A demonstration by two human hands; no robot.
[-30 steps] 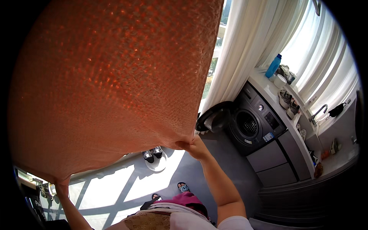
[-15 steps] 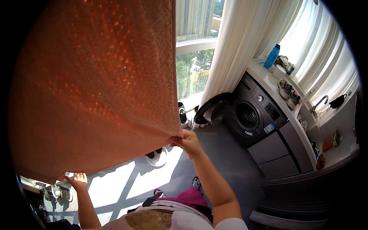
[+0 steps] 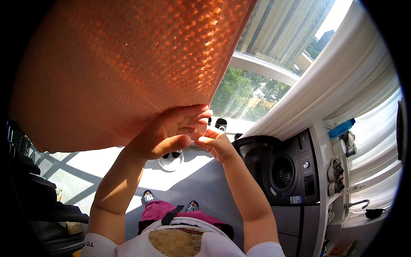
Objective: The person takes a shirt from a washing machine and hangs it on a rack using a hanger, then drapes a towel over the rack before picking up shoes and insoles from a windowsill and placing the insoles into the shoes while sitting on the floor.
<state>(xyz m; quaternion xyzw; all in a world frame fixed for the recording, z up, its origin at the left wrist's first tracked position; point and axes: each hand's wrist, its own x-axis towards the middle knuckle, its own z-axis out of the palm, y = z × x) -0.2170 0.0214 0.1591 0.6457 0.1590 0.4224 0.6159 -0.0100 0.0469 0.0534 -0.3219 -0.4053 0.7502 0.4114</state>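
A large coral-orange textured cloth (image 3: 115,68), like a towel or blanket, hangs in front of me with sunlight glowing through its weave. At its lower right corner my right hand (image 3: 217,145) is closed, pinching the edge between thumb and fingers. Beside it, my left hand (image 3: 165,132) lies against the lower edge with its fingers stretched out and the thumb apart. The two hands nearly meet at the corner. The cloth's upper part runs out of the picture.
A dark grey washing machine (image 3: 306,188) stands at right with its round door (image 3: 257,147) swung out. Above it, a counter holds a blue bottle (image 3: 341,128) and sneakers (image 3: 335,171). A white curtain (image 3: 308,98) hangs by the window. Dark fabric (image 3: 38,205) is at left.
My left hand has gone from the cloth's lower left corner across to the lower right corner, near my right hand. The view has turned, and the washing machine appears lower.
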